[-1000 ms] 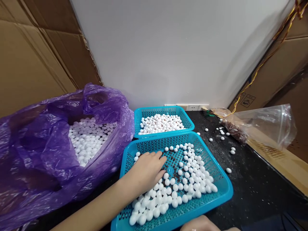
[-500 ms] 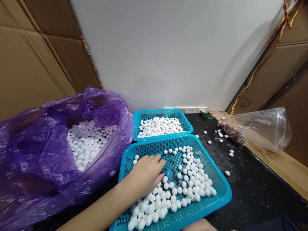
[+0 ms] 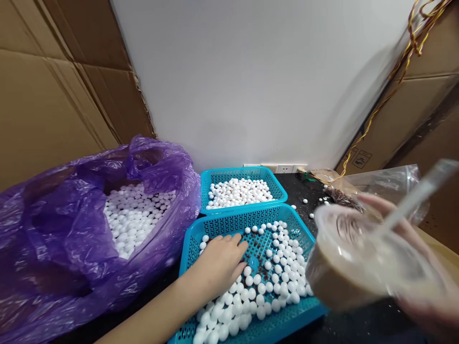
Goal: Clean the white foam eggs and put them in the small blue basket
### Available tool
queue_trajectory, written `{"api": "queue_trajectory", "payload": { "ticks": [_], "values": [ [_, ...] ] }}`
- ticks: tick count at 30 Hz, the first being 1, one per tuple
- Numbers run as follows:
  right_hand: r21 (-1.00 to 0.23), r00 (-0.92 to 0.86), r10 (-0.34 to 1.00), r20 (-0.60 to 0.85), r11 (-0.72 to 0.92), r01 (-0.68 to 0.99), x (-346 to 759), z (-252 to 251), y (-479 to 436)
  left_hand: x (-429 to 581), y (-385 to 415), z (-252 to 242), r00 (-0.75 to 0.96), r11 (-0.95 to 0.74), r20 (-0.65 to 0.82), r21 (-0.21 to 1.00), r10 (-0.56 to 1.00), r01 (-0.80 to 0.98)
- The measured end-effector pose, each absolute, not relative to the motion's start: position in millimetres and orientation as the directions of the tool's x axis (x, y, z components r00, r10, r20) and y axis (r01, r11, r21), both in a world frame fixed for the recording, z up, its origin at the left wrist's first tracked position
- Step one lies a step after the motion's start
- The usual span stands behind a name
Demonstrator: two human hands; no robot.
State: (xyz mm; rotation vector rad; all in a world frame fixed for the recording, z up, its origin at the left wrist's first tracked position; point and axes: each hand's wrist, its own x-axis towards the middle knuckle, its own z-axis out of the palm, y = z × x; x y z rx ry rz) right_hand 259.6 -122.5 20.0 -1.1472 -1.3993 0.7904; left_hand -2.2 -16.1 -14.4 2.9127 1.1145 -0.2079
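Note:
My left hand lies palm down in the front blue plastic basket, fingers apart, among small white balls; its palm side is hidden. My right hand, partly blurred, is wrapped round a clear plastic cup of light brown drink. The cup has a sealed film top with a translucent straw through it. It is held up, tilted, over the basket's right edge. Brown bits lie on the basket floor between the balls.
Behind stands a second blue basket of white balls. At left is a purple plastic bag holding more balls. A clear zip bag of brown bits lies at right. Cardboard, a wall and twisted wires surround the black surface.
My right hand has come up from the bottom edge at the right, bringing the cup with straw into view. My left hand stays in nearly the same place in the basket.

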Motion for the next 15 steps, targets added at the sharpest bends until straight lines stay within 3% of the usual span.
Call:
{"api": "queue_trajectory", "payload": {
  "ticks": [2, 4, 9, 15],
  "values": [
    [-0.949, 0.217, 0.928, 0.303, 0.274, 0.155, 269, 32, -94, -2, -16, -14, 0.734, -0.743, -0.136, -0.028, 0.666, 0.669],
    [-0.927, 0.308, 0.877, 0.370, 0.326, 0.185, 277, 33, -61, -3, -16, -14, 0.731, -0.739, -0.133, -0.025, 0.670, 0.673],
    [-0.851, 0.384, 0.764, 0.519, 0.416, 0.322, 305, 1, 23, -6, -17, -14, 0.720, -0.727, -0.125, -0.011, 0.683, 0.687],
    [-0.876, 0.500, 0.719, 0.482, 0.392, 0.281, 329, -35, 80, -7, -19, -13, 0.687, -0.692, -0.165, 0.035, 0.707, 0.721]
  ]
}}
